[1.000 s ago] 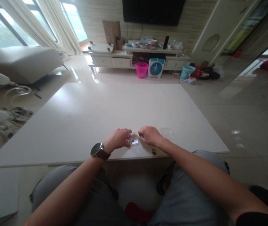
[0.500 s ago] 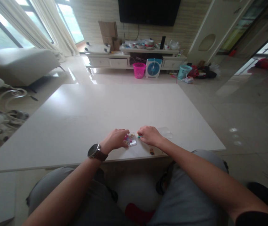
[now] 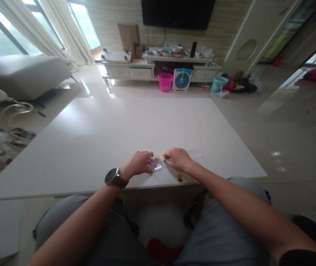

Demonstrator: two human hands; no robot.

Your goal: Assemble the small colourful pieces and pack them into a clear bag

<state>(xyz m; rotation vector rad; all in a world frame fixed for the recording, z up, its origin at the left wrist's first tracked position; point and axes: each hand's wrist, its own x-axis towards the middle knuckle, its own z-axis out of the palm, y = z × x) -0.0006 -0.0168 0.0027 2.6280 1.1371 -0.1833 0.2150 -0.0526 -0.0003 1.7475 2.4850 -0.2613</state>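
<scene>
A small clear compartment box [image 3: 158,167] with pink, purple and pale bits in it lies near the front edge of the white table [image 3: 147,125]. My left hand [image 3: 139,163], with a watch on its wrist, holds the box's left side between thumb and fingers. Just right of the box are small orange, yellow and green pieces [image 3: 164,159]. My right hand [image 3: 178,159] is closed at these pieces, its fingertips curled down and partly hidden. Behind its wrist lies a clear plastic lid or tray [image 3: 197,155].
A small yellow and dark figure [image 3: 179,178] lies near the table's front edge, below my right wrist. Beyond the table stand a pink basket [image 3: 165,82], a blue and white fan [image 3: 181,79] and a light blue basket [image 3: 218,85].
More of the orange and yellow pieces shows at my right fingertips. Both hands stay in nearly the same place, and the view has shifted slightly.
</scene>
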